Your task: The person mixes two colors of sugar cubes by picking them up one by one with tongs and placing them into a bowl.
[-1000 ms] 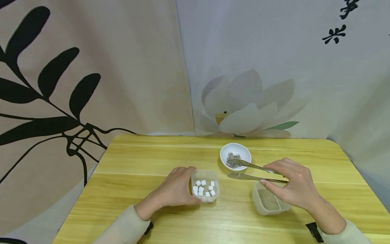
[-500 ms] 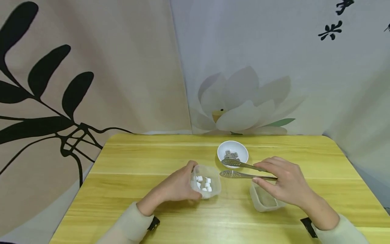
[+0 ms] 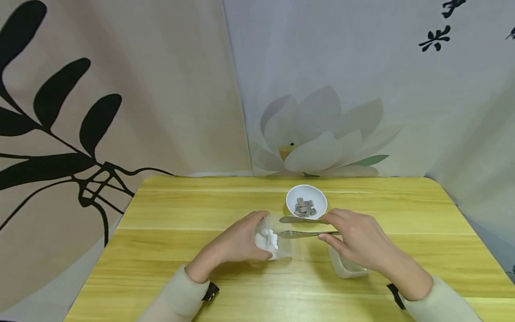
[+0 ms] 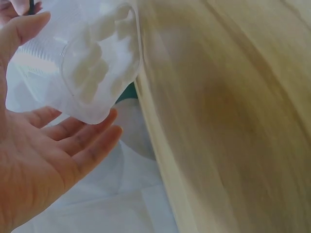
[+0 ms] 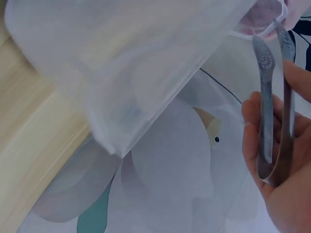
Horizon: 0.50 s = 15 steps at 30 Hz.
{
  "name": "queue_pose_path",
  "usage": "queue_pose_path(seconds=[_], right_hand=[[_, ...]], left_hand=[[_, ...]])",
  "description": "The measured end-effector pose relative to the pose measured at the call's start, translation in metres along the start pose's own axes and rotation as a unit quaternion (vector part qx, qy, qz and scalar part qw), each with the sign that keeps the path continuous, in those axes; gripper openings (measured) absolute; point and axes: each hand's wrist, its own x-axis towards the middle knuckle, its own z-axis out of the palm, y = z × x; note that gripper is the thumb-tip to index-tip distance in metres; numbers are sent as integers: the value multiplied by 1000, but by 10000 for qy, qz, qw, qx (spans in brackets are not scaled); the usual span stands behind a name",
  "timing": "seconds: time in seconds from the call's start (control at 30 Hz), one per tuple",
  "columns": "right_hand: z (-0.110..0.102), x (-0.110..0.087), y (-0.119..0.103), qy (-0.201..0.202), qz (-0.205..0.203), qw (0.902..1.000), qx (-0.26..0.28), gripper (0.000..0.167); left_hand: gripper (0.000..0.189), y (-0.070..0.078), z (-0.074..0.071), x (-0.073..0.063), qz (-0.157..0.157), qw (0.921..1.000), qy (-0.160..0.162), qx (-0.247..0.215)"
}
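My left hand [image 3: 241,241] grips a clear plastic container [image 3: 285,249] by its side, its mouth tipped toward the right. White cubes [image 3: 268,240] lie bunched inside, and in the left wrist view they show through the container's base [image 4: 97,58]. Metal tongs [image 3: 307,234] with perforated tips are held in my right hand [image 3: 358,237]. Their two arms stand apart, the tips right at the tilted container's mouth. In the right wrist view the tongs [image 5: 266,92] have nothing between their tips.
A white bowl [image 3: 321,200] holding several grey-brown cubes [image 3: 306,208] stands behind the tongs. Below my right hand, a second clear container [image 3: 345,268] sits on the wooden table [image 3: 193,201], partly covered by the hand. A printed curtain [image 3: 181,89] hangs behind the table.
The left hand has tipped the container from upright toward the right, and the white cubes have bunched together. The right hand has brought the tongs leftward from the bowl to the container's mouth.
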Motion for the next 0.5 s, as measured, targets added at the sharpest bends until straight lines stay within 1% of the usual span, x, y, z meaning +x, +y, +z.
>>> queue_pose_path(seconds=[0.13,0.23,0.4,0.5], right_hand=[[7,7,-2,-124,-174,9998,-59,35],[13,10,-4,-151,-307,9994,-38,34],[19,13,-5,-217,-376,9990,-47,33],[21,13,-5,-240,-386,9990,-24,33]], left_hand=[[106,2,3,-1,-78,9990,92,424],[108,3,5,-2,-100,9974,132,697],[108,4,6,-3,-143,9960,160,866],[109,6,6,-4,-207,9956,99,905]])
